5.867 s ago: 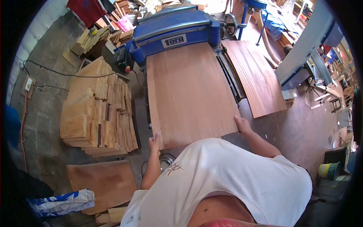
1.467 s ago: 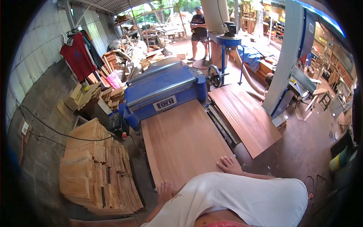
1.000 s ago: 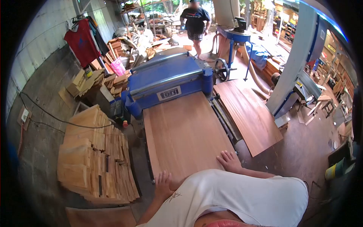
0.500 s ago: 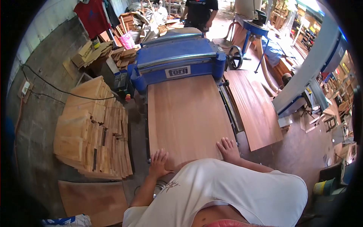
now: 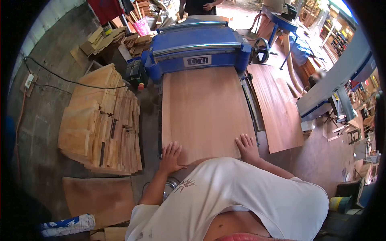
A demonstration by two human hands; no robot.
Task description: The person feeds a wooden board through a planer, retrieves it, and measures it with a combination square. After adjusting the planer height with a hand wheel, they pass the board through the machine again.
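Observation:
A wide wooden panel (image 5: 205, 112) lies flat in front of a blue machine (image 5: 197, 42) labelled "torq", its far end at the machine's opening. My left hand (image 5: 171, 156) rests on the near left corner of the panel, fingers spread. On the near right part of the panel lies my right hand (image 5: 247, 148), its fingers also apart. My torso in a white shirt leans against or over the panel's near edge, which it partly hides.
Stacked boards (image 5: 100, 124) stand at left, with a loose sheet (image 5: 100, 199) below them. Another panel (image 5: 277, 108) lies right of the machine, near a pillar (image 5: 337, 76). A cable (image 5: 76, 83) crosses at left. Behind the machine stands a person (image 5: 201, 7).
The camera view has shifted, so the machine and stacks appear higher. Both hands are still on the panel. The person behind has moved a hand in front of their body.

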